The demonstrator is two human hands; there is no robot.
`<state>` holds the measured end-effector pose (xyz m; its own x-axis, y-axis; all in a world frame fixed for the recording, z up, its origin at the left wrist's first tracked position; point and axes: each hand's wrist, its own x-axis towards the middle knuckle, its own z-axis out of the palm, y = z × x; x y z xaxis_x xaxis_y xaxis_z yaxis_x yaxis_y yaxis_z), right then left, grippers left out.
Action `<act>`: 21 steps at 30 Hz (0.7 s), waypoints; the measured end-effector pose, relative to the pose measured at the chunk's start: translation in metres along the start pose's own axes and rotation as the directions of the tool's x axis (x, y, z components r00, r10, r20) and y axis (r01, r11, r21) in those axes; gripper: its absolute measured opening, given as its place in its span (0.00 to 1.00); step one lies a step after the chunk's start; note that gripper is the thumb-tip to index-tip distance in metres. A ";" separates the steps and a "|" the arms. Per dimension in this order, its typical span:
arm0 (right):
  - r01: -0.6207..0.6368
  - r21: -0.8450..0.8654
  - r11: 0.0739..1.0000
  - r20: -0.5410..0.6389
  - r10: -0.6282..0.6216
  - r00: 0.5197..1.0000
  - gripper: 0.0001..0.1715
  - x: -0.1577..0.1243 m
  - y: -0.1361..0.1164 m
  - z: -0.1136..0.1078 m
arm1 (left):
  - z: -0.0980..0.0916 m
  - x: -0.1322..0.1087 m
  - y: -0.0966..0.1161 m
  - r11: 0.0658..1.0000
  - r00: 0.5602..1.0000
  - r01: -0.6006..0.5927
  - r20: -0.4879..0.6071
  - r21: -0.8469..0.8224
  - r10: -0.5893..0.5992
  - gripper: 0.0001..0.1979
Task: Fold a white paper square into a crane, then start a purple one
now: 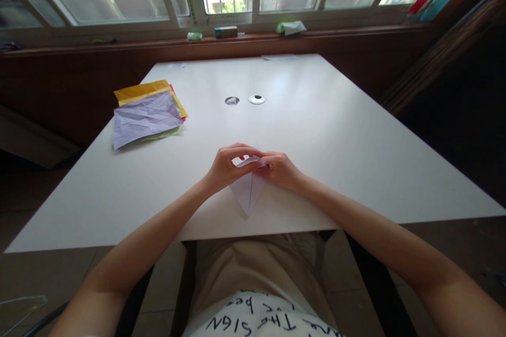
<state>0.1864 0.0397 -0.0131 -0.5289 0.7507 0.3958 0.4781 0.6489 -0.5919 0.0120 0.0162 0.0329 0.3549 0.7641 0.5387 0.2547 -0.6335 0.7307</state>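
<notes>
Your left hand [226,168] and right hand [283,169] pinch the top flap of the folded white paper [249,194]; its point lies on the desk [336,131] just below your fingers. Light, flimsy, probably creases easily: grip the folded edges.

Both forearms [158,237] are angling inward while the left hand [226,167] and right hand [281,169] are meeting, fingers curled, fingertips pinching close together

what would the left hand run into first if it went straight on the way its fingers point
The left hand points across at the right hand; it would likely meet those fingers at once, over the folded white paper both pinch.
</notes>
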 end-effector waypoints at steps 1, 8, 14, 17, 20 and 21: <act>-0.005 -0.011 1.000 -0.005 0.005 1.000 0.08 0.000 0.000 0.000 | -0.001 0.000 0.001 1.000 1.000 -0.023 0.012 -0.002 0.023 0.08; 0.000 -0.036 0.999 -0.034 -0.001 0.999 0.11 -0.001 -0.002 0.000 | -0.002 -0.001 0.003 0.997 0.997 -0.076 0.010 0.009 0.076 0.11; 0.017 -0.002 1.000 -0.019 -0.017 1.000 0.08 0.000 0.000 0.000 | 0.001 -0.001 0.001 0.995 0.995 -0.089 -0.050 0.040 0.091 0.09; 0.019 -0.004 1.000 -0.004 -0.019 1.000 0.07 0.000 0.000 0.000 | 0.002 0.000 0.002 0.995 0.993 -0.092 -0.063 0.047 0.095 0.08; 0.010 -0.001 1.000 0.002 -0.010 1.000 0.07 0.000 0.000 -0.001 | 0.002 0.000 0.002 0.994 0.992 -0.097 -0.075 0.051 0.100 0.08; 0.008 -0.001 1.000 0.002 -0.008 1.000 0.07 0.000 0.000 -0.001 | 0.002 0.000 0.002 0.994 0.992 -0.096 -0.079 0.051 0.100 0.07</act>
<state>0.1870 0.0398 -0.0126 -0.5343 0.7454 0.3987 0.4744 0.6548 -0.5884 0.0146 0.0143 0.0335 0.3065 0.7041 0.6406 0.2649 -0.7095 0.6530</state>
